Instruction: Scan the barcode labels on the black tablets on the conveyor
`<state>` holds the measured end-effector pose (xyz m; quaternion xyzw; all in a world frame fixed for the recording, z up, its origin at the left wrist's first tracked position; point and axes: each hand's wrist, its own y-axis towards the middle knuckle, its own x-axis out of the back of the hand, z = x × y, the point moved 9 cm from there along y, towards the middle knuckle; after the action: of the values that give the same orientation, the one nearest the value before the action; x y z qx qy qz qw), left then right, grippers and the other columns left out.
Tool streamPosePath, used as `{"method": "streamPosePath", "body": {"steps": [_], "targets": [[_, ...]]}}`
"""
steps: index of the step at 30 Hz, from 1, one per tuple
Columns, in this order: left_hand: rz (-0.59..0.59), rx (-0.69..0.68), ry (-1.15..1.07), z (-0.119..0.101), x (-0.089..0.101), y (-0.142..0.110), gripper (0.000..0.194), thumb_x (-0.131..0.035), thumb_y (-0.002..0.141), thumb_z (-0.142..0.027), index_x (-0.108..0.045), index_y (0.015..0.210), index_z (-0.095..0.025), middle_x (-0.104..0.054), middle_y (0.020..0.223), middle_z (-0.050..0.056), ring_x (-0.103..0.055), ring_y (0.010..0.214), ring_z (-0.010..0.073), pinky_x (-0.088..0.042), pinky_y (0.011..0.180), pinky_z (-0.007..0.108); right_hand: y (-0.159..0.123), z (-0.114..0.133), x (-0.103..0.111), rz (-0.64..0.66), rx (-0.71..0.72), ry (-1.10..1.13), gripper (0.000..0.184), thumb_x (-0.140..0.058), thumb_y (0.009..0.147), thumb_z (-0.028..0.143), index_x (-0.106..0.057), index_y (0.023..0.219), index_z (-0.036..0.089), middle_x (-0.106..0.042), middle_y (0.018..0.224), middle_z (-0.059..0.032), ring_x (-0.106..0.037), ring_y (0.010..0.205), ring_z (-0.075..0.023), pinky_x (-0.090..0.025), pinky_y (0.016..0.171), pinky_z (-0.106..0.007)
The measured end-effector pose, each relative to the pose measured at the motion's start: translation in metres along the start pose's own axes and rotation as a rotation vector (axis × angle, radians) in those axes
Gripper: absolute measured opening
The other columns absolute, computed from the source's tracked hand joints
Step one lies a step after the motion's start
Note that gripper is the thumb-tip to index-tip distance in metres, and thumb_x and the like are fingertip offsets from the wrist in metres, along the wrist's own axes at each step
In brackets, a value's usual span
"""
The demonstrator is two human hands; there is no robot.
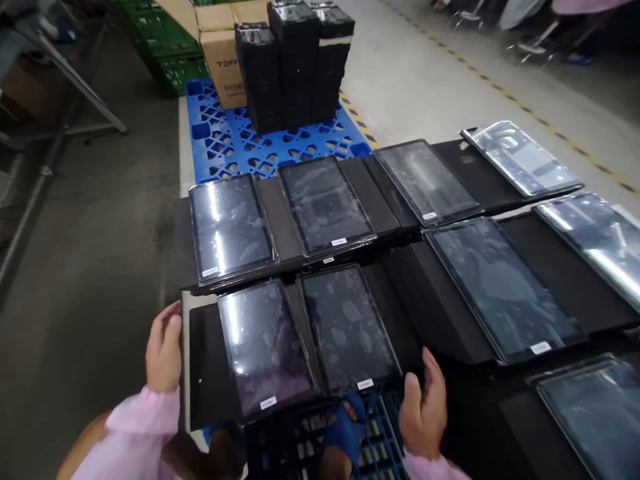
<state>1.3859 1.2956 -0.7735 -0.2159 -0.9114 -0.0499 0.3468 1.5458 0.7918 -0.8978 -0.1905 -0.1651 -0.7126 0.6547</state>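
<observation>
Two tablet-like screen panels lie side by side on black sheets in front of me: a left panel [267, 353] and a right panel [347, 327], each with a small white label at its near edge. Beside the left edge of the black sheet [206, 367] is my left hand [164, 350], fingers stretched and holding nothing. My right hand [425, 407] is just past the right panel's near corner, thumb apart from the fingers. Whether either hand touches the sheet edge, I cannot tell.
Several more panels [233, 227] lie in rows on black sheets, reaching to the right. Behind them a blue pallet [215, 143] bears stacked black packs [295, 73] and an open carton [225, 70]. Green crates [173, 50] stand at the back left. Below are blue-slippered feet [345, 427].
</observation>
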Motion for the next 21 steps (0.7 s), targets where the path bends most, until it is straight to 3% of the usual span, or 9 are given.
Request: {"method": "streamPosePath", "body": {"steps": [1, 3, 5, 7, 9, 11, 14, 17, 21], "targets": [[0.081, -0.199, 0.12, -0.025, -0.004, -0.022, 0.05, -0.057, 0.089, -0.042, -0.054, 0.134, -0.019, -0.054, 0.141, 0.01, -0.048, 0.133, 0.0271, -0.033, 0.116, 0.045, -0.005, 0.023, 0.002, 0.041, 0.183, -0.044, 0.054, -0.052, 0.095, 0.043, -0.045, 0.143, 0.017, -0.05, 0.141, -0.0173, -0.046, 0.131, -0.0324, -0.035, 0.11, -0.056], [0.455, -0.583, 0.408, -0.061, -0.046, -0.085, 0.064, -0.066, 0.084, -0.044, -0.046, 0.142, -0.026, -0.044, 0.152, 0.009, -0.041, 0.139, 0.0298, -0.029, 0.119, 0.05, -0.015, 0.057, -0.005, 0.186, 0.462, -0.141, 0.064, -0.06, 0.092, 0.045, -0.04, 0.147, 0.02, -0.047, 0.144, -0.0172, -0.043, 0.134, -0.0345, -0.034, 0.11, -0.059], [0.841, -0.843, 0.619, -0.069, -0.095, -0.148, 0.09, -0.073, 0.075, -0.054, -0.033, 0.151, -0.029, -0.033, 0.16, 0.008, -0.026, 0.148, 0.0341, -0.017, 0.121, 0.058, -0.019, 0.071, -0.022, 0.384, 0.607, -0.256, 0.079, -0.064, 0.086, 0.057, -0.033, 0.151, 0.023, -0.039, 0.152, -0.0166, -0.036, 0.139, -0.0381, -0.032, 0.111, -0.062], [1.043, -0.985, 0.716, -0.066, -0.133, -0.184, 0.11, -0.076, 0.068, -0.059, -0.02, 0.156, -0.024, -0.024, 0.163, 0.01, -0.013, 0.151, 0.0345, -0.004, 0.122, 0.061, -0.019, 0.072, -0.038, 0.528, 0.692, -0.373, 0.088, -0.062, 0.082, 0.069, -0.031, 0.153, 0.027, -0.029, 0.158, -0.0149, -0.029, 0.143, -0.0413, -0.032, 0.111, -0.064], [1.108, -1.047, 0.771, -0.061, -0.158, -0.193, 0.117, -0.077, 0.067, -0.056, -0.015, 0.157, -0.016, -0.019, 0.164, 0.013, -0.006, 0.152, 0.0335, 0.006, 0.121, 0.06, -0.013, 0.068, -0.044, 0.564, 0.733, -0.429, 0.083, -0.054, 0.085, 0.071, -0.032, 0.153, 0.029, -0.025, 0.16, -0.0124, -0.029, 0.143, -0.0418, -0.038, 0.107, -0.062], [1.147, -1.071, 0.798, -0.056, -0.167, -0.192, 0.109, -0.075, 0.07, -0.044, -0.016, 0.156, -0.014, -0.02, 0.163, 0.014, -0.003, 0.153, 0.032, 0.011, 0.12, 0.059, -0.007, 0.06, -0.043, 0.548, 0.737, -0.418, 0.074, -0.046, 0.091, 0.067, -0.03, 0.154, 0.031, -0.026, 0.16, -0.0102, -0.034, 0.141, -0.0396, -0.044, 0.103, -0.058], [1.236, -1.051, 0.786, -0.055, -0.158, -0.19, 0.097, -0.067, 0.07, -0.027, -0.022, 0.154, -0.015, -0.028, 0.161, 0.013, -0.008, 0.152, 0.031, 0.013, 0.12, 0.06, -0.002, 0.047, -0.039, 0.524, 0.713, -0.364, 0.064, -0.04, 0.097, 0.057, -0.028, 0.154, 0.033, -0.029, 0.16, -0.0074, -0.041, 0.138, -0.0354, -0.048, 0.1, -0.054], [1.309, -0.998, 0.771, -0.055, -0.145, -0.191, 0.095, -0.062, 0.066, -0.02, -0.025, 0.154, -0.015, -0.03, 0.161, 0.013, -0.011, 0.152, 0.0329, 0.01, 0.12, 0.062, 0.0, 0.04, -0.038, 0.53, 0.68, -0.337, 0.063, -0.04, 0.097, 0.054, -0.027, 0.155, 0.033, -0.028, 0.16, -0.0069, -0.041, 0.138, -0.0342, -0.049, 0.101, -0.053], [1.277, -0.973, 0.779, -0.047, -0.142, -0.193, 0.097, -0.057, 0.061, -0.016, -0.027, 0.153, -0.019, -0.028, 0.162, 0.009, -0.014, 0.151, 0.0327, 0.007, 0.121, 0.063, 0.003, 0.042, -0.039, 0.506, 0.667, -0.347, 0.06, -0.036, 0.1, 0.046, -0.022, 0.156, 0.03, -0.029, 0.159, -0.0089, -0.04, 0.139, -0.0326, -0.05, 0.102, -0.052]]}}
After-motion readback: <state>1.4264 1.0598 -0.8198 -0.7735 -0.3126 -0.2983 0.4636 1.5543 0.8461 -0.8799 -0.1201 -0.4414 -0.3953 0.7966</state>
